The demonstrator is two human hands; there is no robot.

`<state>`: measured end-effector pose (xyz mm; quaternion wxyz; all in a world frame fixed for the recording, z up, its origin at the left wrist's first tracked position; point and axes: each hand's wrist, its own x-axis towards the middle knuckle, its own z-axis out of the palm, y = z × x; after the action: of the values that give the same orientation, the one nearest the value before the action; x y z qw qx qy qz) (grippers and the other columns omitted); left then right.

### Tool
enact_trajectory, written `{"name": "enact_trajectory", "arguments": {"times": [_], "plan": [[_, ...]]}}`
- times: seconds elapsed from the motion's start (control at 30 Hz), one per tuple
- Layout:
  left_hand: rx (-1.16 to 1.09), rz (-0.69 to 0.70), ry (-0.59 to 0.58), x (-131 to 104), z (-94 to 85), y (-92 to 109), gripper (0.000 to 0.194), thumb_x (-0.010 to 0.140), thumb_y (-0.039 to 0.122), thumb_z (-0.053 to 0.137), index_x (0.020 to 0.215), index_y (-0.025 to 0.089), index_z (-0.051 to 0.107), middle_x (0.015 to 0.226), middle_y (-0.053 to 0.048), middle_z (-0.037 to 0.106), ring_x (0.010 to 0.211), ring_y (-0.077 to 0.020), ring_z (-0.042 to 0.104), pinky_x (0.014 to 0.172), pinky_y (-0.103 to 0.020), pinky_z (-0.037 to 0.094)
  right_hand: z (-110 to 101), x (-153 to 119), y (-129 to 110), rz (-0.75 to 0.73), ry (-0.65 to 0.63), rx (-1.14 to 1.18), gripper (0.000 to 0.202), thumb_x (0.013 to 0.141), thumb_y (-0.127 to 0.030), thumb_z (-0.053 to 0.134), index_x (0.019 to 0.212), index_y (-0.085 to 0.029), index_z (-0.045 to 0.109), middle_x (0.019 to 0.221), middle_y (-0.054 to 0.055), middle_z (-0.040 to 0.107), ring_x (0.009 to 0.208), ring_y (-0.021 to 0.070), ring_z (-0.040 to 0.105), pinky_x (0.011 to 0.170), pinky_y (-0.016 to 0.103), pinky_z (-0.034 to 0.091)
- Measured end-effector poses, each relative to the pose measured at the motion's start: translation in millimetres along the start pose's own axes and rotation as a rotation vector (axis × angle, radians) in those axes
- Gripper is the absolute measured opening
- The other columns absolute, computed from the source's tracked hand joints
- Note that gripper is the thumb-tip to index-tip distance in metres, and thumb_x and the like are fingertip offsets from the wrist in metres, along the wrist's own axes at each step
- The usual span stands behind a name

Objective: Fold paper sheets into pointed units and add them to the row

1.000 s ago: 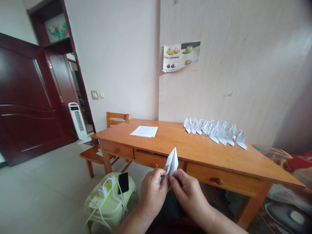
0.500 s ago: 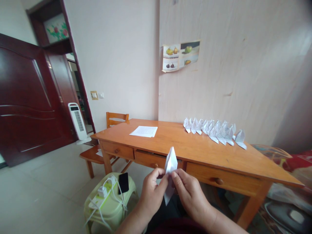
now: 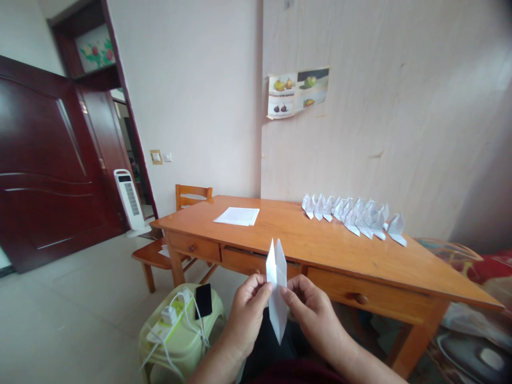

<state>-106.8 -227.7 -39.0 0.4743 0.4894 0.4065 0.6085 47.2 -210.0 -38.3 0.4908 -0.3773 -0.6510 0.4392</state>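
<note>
One folded paper piece [image 3: 277, 306] in work, part-folded by the look of it, held close to upright near centre, just before the near edge of the bench [image 3: 276, 226]. Left hand [image 3: 250, 306] closed in a thumb-and-finger pinch on left edge of piece, right hand [image 3: 316, 309] pinching right edge likewise, remaining fingers curled. Apparently done: bunch of standing paper figures [image 3: 362, 217] at far right of bench, overlapping rows, too crowded for a sure count, plus end figure [image 3: 397, 231] just beside at right. Probably remaining: more shaping of held piece, plus flat sheets [image 3: 237, 216] piled toward far left, unfolded. Material throughout: thin white paper, matte, crisp creases. Held piece narrow, kite-like, two sharp tips on top with slit between, single point at bottom, visible face plain. Figures with pointed tops, faint printed or gridded marks, flat tongues toward near side. Sheets finely lined, too small to read, corners slightly off-square. Bench of orange-brown wood, glossy, round drawer knobs. Near left: pale green plastic stool [image 3: 196, 341], smooth and rounded, bearing black phone [image 3: 204, 300] and white-green power strip [image 3: 163, 326] with looped white cables.
</note>
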Motion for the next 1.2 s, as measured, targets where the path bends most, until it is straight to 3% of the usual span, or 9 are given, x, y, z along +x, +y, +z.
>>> {"name": "enact_trajectory", "arguments": {"times": [0.67,0.93,1.2], "plan": [[-0.04,0.043,-0.074,0.5,2.4,7.9,0.017,0.092,0.035,0.063,0.095,0.018,0.064,0.089,-0.003,0.065,0.085,-0.0182,0.055,0.082,-0.028,0.044,-1.7,-0.6,-5.3,-0.092,0.039,-0.114,0.028,0.094,-0.043,0.057,0.079,-0.02,0.056,0.069,-0.002,0.052,0.063,0.0134,0.047,0.057,0.024,0.039],[0.037,0.122,-0.038,5.2,-7.8,-1.9,0.01,0.086,0.028,0.068,0.09,0.019,0.066,0.089,-0.003,0.061,0.087,-0.0193,0.056,0.082,-0.029,0.044,-4.6,-3.7,-10.0,-0.34,0.054,-0.404,0.014,0.097,-0.033,0.056,0.09,-0.022,0.063,0.081,0.002,0.06,0.072,0.0166,0.058,0.065,0.028,0.044],[-0.17,0.072,-0.105,2.4,-6.9,-2.8,0.023,0.087,0.024,0.068,0.11,0.02,0.069,0.102,-0.006,0.069,0.099,-0.022,0.06,0.098,-0.036,0.043,-6.0,-9.9,-18.0,-0.563,0.001,-0.585,0.013,0.096,-0.019,0.054,0.105,-0.023,0.063,0.092,0.006,0.064,0.08,0.0194,0.061,0.071,0.031,0.049]]}}
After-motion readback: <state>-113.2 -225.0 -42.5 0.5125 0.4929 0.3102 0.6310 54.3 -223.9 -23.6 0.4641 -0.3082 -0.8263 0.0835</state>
